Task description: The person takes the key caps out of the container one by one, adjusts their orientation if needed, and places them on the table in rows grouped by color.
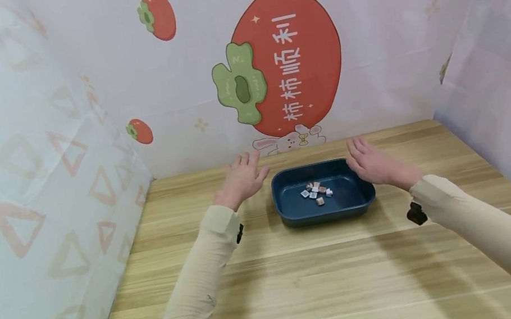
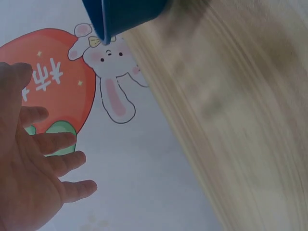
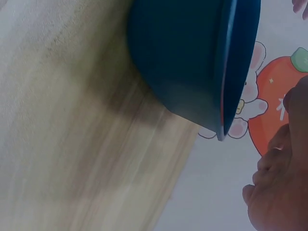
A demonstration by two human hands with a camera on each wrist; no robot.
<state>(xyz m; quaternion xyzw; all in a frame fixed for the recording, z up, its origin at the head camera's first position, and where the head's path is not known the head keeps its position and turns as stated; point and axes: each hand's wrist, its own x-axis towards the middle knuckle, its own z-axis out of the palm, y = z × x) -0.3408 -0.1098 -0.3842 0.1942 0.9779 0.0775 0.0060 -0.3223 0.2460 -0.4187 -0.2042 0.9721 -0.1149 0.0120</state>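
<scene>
A dark blue rectangular tray with rounded corners stands on the wooden table. Inside it, left of its middle, several small white and brown cubes lie in a loose cluster. My left hand is held up beyond the tray's left side, apart from it; the left wrist view shows its fingers spread with nothing in them. Over the tray's back right corner is my right hand, fingers extended and overlapping the rim in the head view. The right wrist view shows the tray's outer wall close by.
Wood-grain tabletop extends in front of the tray and to both sides. A white backdrop printed with persimmons and a rabbit rises behind the table. Fabric walls enclose the left and right sides.
</scene>
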